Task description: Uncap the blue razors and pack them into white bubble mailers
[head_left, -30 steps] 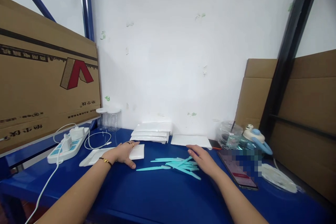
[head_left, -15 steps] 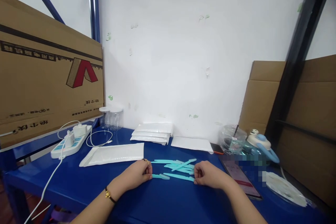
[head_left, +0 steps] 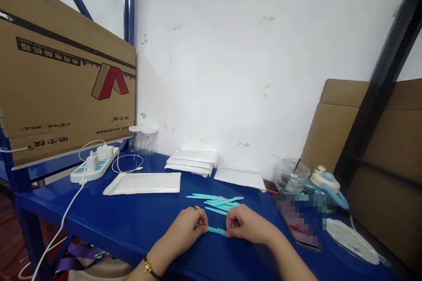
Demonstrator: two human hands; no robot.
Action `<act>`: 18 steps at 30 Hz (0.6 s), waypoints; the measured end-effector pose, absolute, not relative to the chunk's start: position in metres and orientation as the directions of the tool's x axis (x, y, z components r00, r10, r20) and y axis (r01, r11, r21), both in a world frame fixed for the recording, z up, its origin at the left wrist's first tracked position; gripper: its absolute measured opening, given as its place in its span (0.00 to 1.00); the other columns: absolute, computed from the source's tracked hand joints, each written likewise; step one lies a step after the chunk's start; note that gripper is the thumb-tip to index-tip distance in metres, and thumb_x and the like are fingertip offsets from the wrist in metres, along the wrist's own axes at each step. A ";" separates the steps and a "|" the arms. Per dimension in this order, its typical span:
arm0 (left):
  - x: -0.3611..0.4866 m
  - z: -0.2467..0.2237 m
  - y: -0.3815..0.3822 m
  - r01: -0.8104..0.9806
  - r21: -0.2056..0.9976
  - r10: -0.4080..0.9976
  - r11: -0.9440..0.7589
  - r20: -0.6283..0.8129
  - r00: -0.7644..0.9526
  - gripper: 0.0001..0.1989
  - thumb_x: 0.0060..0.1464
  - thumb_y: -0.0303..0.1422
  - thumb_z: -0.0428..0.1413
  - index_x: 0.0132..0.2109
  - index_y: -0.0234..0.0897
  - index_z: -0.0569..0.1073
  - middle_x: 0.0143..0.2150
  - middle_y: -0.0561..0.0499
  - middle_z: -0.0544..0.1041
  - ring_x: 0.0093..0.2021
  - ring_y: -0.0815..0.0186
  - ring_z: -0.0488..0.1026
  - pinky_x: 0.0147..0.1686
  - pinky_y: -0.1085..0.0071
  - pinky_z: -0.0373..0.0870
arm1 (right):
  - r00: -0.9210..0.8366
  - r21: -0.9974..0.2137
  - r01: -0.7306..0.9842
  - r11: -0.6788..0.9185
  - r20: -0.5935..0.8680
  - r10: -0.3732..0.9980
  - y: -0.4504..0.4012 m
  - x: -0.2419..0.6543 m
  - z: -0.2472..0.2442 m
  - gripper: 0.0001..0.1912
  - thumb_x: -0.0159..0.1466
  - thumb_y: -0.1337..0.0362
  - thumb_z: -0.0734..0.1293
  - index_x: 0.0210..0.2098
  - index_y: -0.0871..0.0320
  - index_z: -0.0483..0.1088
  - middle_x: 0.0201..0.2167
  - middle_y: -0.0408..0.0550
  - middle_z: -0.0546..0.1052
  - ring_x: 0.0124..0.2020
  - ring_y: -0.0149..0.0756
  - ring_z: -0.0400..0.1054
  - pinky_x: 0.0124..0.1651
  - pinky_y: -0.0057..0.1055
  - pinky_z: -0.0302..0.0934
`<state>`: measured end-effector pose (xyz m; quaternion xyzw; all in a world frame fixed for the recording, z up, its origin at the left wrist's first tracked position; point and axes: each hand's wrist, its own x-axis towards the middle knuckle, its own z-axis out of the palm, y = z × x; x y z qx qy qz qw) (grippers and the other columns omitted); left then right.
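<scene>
A turquoise eyebrow razor (head_left: 216, 230) spans the small gap between my two hands, low over the front part of the blue table (head_left: 138, 215). My left hand (head_left: 193, 227) is closed on its left end, fingertips pinched. My right hand (head_left: 245, 225) pinches around its right end; fingers hide both ends, and I cannot tell whether a second razor lies along it. Just behind my hands, several more turquoise eyebrow razors (head_left: 219, 202) lie in a loose, crossed pile on the table.
A white padded envelope (head_left: 143, 183) lies at left, with a stack of envelopes (head_left: 191, 162) and another flat envelope (head_left: 240, 178) by the wall. A power strip (head_left: 95, 169) with cables is far left. A phone (head_left: 301, 226), plastic cup (head_left: 290, 176) and bottle (head_left: 325, 186) stand right.
My hands have moved closer together and toward the table's front, drawing a razor away from the pile. My right hand shifted left. The view has tilted and shifted slightly.
</scene>
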<state>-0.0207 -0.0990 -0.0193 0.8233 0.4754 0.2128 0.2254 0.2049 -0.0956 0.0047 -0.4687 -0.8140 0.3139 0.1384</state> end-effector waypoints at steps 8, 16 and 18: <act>-0.027 -0.014 -0.107 0.601 0.667 0.872 -0.439 0.155 0.465 0.07 0.48 0.36 0.55 0.36 0.40 0.72 0.38 0.53 0.71 0.40 0.65 0.67 0.40 0.71 0.63 | -0.428 -0.646 0.719 0.257 -0.121 0.895 -0.087 0.248 0.013 0.08 0.53 0.62 0.66 0.25 0.60 0.74 0.19 0.41 0.72 0.19 0.27 0.61 0.22 0.21 0.53; -0.025 -0.020 -0.105 0.614 0.647 0.885 -0.453 0.242 0.397 0.12 0.53 0.34 0.50 0.45 0.42 0.68 0.45 0.50 0.68 0.42 0.63 0.66 0.44 0.67 0.63 | -0.287 -0.530 0.820 0.218 -0.051 0.956 -0.075 0.255 -0.002 0.03 0.50 0.66 0.68 0.24 0.60 0.72 0.21 0.42 0.73 0.22 0.29 0.64 0.24 0.22 0.53; -0.026 -0.022 -0.104 0.613 0.642 0.884 -0.461 0.268 0.383 0.14 0.54 0.34 0.49 0.49 0.42 0.67 0.48 0.49 0.67 0.44 0.63 0.66 0.45 0.68 0.63 | -0.330 -0.572 0.787 0.232 -0.073 0.941 -0.077 0.247 -0.005 0.02 0.50 0.68 0.67 0.24 0.60 0.71 0.20 0.41 0.72 0.22 0.27 0.63 0.23 0.21 0.52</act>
